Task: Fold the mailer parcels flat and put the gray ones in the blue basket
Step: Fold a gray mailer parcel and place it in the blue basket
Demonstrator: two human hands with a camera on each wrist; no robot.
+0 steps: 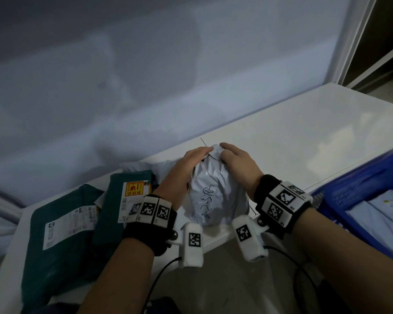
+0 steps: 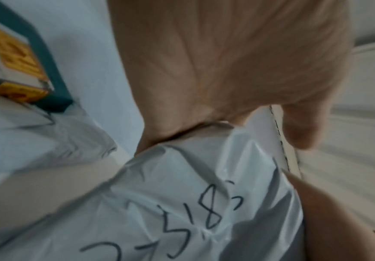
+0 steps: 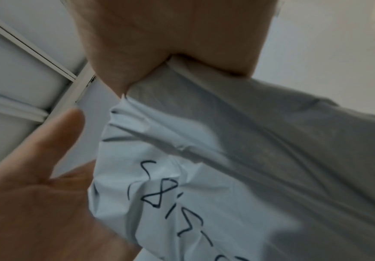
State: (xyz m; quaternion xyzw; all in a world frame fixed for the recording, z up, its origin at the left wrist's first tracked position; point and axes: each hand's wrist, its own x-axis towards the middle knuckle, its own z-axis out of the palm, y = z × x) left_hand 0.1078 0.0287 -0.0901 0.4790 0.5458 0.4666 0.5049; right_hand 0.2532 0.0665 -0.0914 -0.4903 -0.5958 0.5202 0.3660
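I see the gray mailer parcel (image 1: 216, 191), handwritten digits on its upper face, lying puffy on the white counter (image 1: 293, 141) near its front edge, and both of my hands sit on its far end. My left hand (image 1: 186, 165) lies over the top left with fingers bent around the folded flap, while my right hand (image 1: 235, 159) curls its fingers over the top right corner, gripping it. Two dark green parcels (image 1: 61, 223) lie to the left, and the blue basket (image 1: 359, 191) stands at the right with pale parcels inside.
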